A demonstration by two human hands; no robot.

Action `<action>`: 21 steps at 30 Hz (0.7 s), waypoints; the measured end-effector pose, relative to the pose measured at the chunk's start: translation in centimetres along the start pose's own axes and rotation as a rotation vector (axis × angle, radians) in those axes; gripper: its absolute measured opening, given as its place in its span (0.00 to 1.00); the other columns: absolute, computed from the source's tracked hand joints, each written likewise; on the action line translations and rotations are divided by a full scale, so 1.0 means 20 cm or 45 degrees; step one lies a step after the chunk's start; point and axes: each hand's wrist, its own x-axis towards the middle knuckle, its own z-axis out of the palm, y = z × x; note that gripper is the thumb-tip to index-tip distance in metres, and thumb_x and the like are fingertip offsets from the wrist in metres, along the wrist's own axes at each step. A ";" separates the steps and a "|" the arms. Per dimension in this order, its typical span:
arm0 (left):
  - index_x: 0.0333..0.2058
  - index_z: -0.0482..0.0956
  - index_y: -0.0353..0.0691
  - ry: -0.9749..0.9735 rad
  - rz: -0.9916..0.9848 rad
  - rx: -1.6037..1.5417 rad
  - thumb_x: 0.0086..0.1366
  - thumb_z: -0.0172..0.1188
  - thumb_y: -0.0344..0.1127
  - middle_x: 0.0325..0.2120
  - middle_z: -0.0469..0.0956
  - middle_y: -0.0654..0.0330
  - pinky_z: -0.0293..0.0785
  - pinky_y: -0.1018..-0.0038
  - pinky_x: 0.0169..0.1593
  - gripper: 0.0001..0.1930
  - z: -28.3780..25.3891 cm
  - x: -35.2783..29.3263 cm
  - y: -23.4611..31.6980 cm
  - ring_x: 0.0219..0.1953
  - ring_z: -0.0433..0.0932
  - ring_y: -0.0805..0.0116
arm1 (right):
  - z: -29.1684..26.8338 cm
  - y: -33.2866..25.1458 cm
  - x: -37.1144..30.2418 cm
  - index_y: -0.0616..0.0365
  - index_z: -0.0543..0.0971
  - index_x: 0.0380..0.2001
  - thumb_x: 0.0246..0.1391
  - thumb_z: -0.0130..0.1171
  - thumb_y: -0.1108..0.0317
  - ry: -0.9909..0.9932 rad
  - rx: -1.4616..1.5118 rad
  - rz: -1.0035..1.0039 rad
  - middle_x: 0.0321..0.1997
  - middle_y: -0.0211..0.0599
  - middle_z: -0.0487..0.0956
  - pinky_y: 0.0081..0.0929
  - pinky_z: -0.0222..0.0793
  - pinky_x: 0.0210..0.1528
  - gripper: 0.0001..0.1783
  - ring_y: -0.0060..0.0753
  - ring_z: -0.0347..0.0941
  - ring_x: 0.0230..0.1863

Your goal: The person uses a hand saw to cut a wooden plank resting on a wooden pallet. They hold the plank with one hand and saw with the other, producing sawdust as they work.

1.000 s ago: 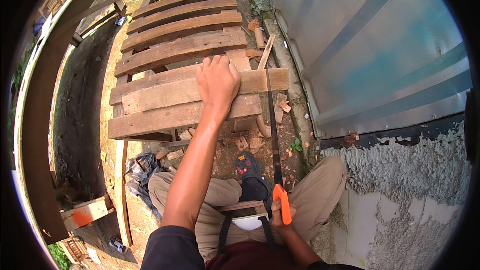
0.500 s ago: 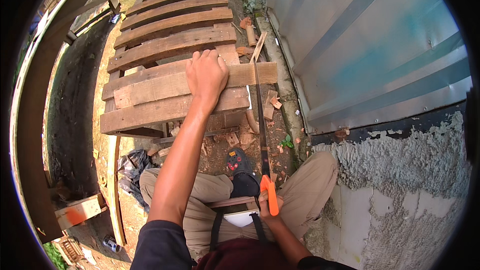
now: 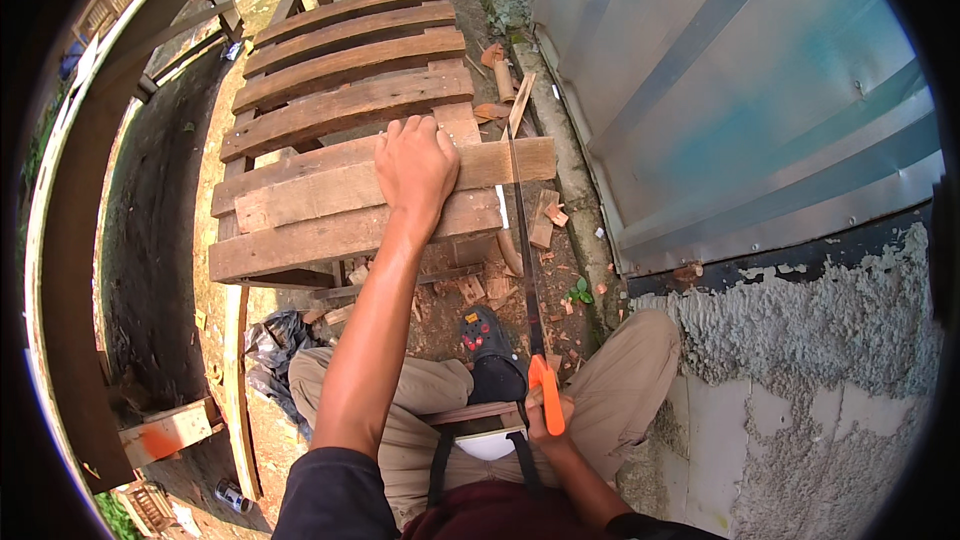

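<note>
Currently, a person sits at the near end of a slatted wooden bench (image 3: 355, 90), both bare hands in view. Left hand (image 3: 417, 168): set on top of a short plank (image 3: 310, 195), fingers bent tightly over its far edge, so the grip is closed on the wood (the fingertips themselves are hidden, so their exact hold cannot be told). Right hand (image 3: 550, 412): closed around the orange handle of a handsaw (image 3: 527, 270), near and to the right, above the lap.

Position of plank: it lies crosswise on the bench's nearest slats, its right end projecting past the bench edge. The saw's dark blade runs away from the person and crosses this projecting end, to the right of the left hand and well apart from it. The blade tip shows just beyond the plank's far edge; depth of any cut cannot be told from this angle.

Surroundings: a thin wood strip (image 3: 522, 103) stands out at a slant beyond the blade tip. Wood offcuts (image 3: 543, 220) litter the ground right of the bench, near a small green plant (image 3: 580, 290). Farther right rises a metal sheet panel (image 3: 730, 110), with rough cement wall (image 3: 800, 330) nearer. A dark clog (image 3: 487, 335) with coloured charms shows on one foot. Left of the person's knee lies a crumpled black plastic bag (image 3: 275, 350), beside a long upright-running board (image 3: 236, 390); nearer on the left lies a can (image 3: 233, 495).
</note>
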 end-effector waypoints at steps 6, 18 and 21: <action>0.30 0.81 0.36 -0.048 -0.003 -0.018 0.64 0.50 0.35 0.35 0.82 0.53 0.69 0.56 0.49 0.12 0.00 0.03 0.05 0.42 0.76 0.50 | 0.19 -0.17 0.79 0.63 0.69 0.17 0.53 0.59 0.76 0.126 -0.180 -0.279 0.15 0.40 0.68 0.37 0.60 0.20 0.13 0.45 0.68 0.14; 0.31 0.82 0.36 -0.047 -0.010 -0.020 0.63 0.51 0.35 0.35 0.82 0.52 0.69 0.56 0.48 0.12 0.00 0.00 0.03 0.42 0.76 0.50 | 0.02 -0.05 0.08 0.64 0.74 0.23 0.54 0.54 0.75 0.079 -0.059 -0.096 0.19 0.34 0.75 0.37 0.76 0.54 0.07 0.31 0.76 0.24; 0.31 0.83 0.36 -0.046 0.017 -0.015 0.63 0.51 0.35 0.35 0.82 0.53 0.69 0.56 0.48 0.12 0.01 0.02 0.06 0.42 0.77 0.51 | 0.15 -0.14 0.75 0.64 0.71 0.18 0.55 0.58 0.75 0.096 -0.149 -0.151 0.14 0.41 0.69 0.37 0.62 0.21 0.12 0.41 0.68 0.14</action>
